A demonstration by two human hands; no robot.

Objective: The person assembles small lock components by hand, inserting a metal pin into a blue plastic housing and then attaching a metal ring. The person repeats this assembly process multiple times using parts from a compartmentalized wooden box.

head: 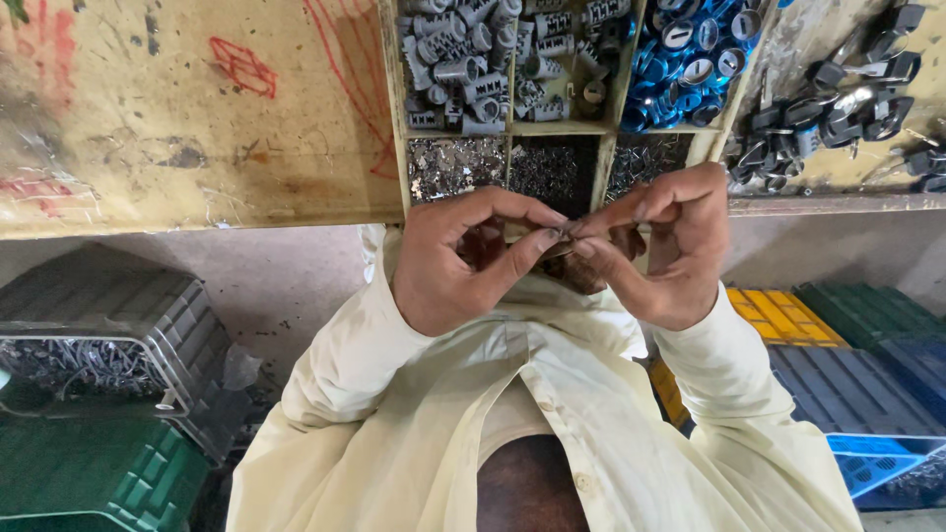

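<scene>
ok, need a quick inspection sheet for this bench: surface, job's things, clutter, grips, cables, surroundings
Surface: worn wooden bench top, stained, with red scribbles.
Job's things: small metal part pinched between both hands; too small to identify.
Clutter: divided wooden tray holding grey ribbed plastic parts, blue rings and small metal bits; loose black-headed keys to its right.
Grips: left hand and right hand, fingertips closed on the part.
Cables: nothing seen.
Surroundings: plastic crates below the bench, grey, green, yellow, blue.
</scene>
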